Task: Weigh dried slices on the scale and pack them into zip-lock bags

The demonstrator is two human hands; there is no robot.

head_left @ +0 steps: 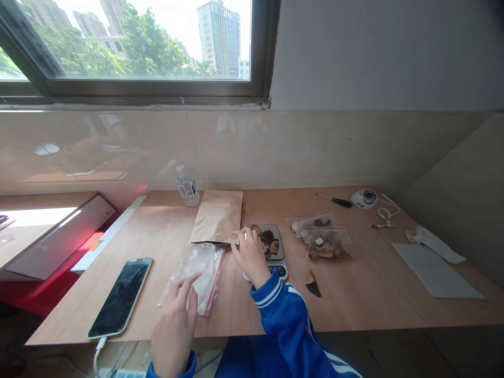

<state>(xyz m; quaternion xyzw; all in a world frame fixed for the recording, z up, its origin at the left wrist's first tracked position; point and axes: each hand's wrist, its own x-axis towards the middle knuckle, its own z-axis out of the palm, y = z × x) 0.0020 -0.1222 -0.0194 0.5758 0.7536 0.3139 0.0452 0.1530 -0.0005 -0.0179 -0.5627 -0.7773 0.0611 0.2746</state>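
Note:
My left hand (176, 320) rests at the table's near edge, fingers bent onto an empty clear zip bag (197, 275) with a red seal strip. My right hand (249, 254), in a blue sleeve with white stripes, reaches over the left side of a small kitchen scale (276, 261); its fingers are curled near the scale's edge and the mouth of a brown paper pouch (218, 216). Dark dried pieces (270, 240) lie on the scale. I cannot make out whether the right fingers hold anything.
A black phone (121, 296) lies at the front left on the wooden table (374, 294). A small water bottle (186, 186) stands at the back. Two filled zip bags (325, 239), a loose dried piece (312, 283), a screwdriver (336, 200), a white device (364, 198), and white papers (435, 273) lie to the right.

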